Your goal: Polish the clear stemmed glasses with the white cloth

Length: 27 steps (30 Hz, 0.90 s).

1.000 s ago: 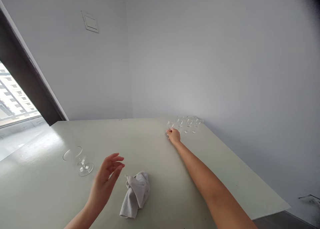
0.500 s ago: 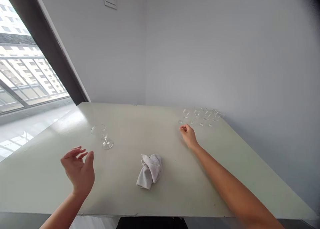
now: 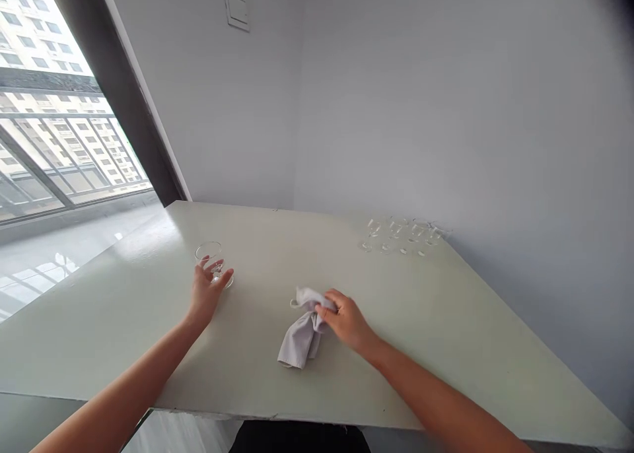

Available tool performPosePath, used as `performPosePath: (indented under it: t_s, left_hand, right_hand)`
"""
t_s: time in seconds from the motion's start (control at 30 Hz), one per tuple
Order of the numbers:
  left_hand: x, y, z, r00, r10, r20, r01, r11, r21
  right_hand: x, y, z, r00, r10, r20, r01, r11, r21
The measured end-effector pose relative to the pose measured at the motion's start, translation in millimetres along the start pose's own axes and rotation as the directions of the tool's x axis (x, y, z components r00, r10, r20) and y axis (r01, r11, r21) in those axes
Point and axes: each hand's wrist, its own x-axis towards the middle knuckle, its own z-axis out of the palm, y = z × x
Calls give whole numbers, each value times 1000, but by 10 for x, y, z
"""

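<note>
A clear stemmed glass (image 3: 210, 255) stands upright on the pale table (image 3: 257, 242), left of centre. My left hand (image 3: 207, 293) reaches up to its stem and foot, fingers curved round them but still apart. A crumpled white cloth (image 3: 301, 334) lies near the table's middle. My right hand (image 3: 347, 321) pinches the cloth's upper end between thumb and fingers. A row of several small clear stemmed glasses (image 3: 402, 236) stands at the far right by the wall.
The table fills the corner of two grey walls. A large window with a dark frame (image 3: 123, 96) is on the left. The table's near edge (image 3: 277, 416) runs just below my arms. A switch plate (image 3: 238, 10) is on the wall.
My right hand drew back from the row of small glasses and took hold of the cloth. My left hand moved forward to the lone glass. The view swung left and down.
</note>
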Motion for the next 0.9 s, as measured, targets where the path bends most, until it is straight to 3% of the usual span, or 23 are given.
performPosePath:
  t_s: [0.03, 0.1, 0.17, 0.33, 0.43, 0.53, 0.63, 0.7, 0.8, 0.9]
  left_hand:
    - [23, -5, 14, 1000, 4, 9, -3, 999, -35]
    - [51, -3, 54, 1000, 4, 24, -2, 995, -100]
    - [42, 32, 127, 999, 26, 38, -21, 990, -137]
    - [-141, 270, 485, 956, 259, 140, -254, 966, -49]
    - [-287, 404, 755, 890, 393, 231, -410, 912, 29]
    - [-420, 454, 977, 838, 447, 313, -495, 864, 92]
    - [-536, 450, 1105, 805, 460, 375, -534, 838, 117]
    - [-600, 439, 1138, 789, 453, 415, -533, 841, 95]
    - [-660, 413, 1143, 793, 430, 432, -514, 853, 94]
    - [-681, 370, 1139, 783, 457, 422, -555, 819, 143]
  right_hand:
    - [31, -12, -71, 996, 84, 15, -85, 975, 203]
    - [55, -70, -221, 980, 182, 78, -195, 822, 535]
    - [39, -141, -349, 972, 210, 101, -218, 665, 714]
    - [-13, -286, -469, 947, 320, 7, -167, 476, 863]
    - [42, -420, -431, 940, 330, -83, -77, 445, 892]
    - [159, -581, -360, 946, 291, -143, 5, 427, 904]
    - [264, -662, -293, 975, 190, -117, 12, 480, 877]
    - [287, -641, -260, 995, 92, -45, -21, 612, 791]
    - [250, -544, -220, 998, -35, 55, 3, 867, 498]
    - [206, -472, -180, 988, -114, 99, 91, 972, 217]
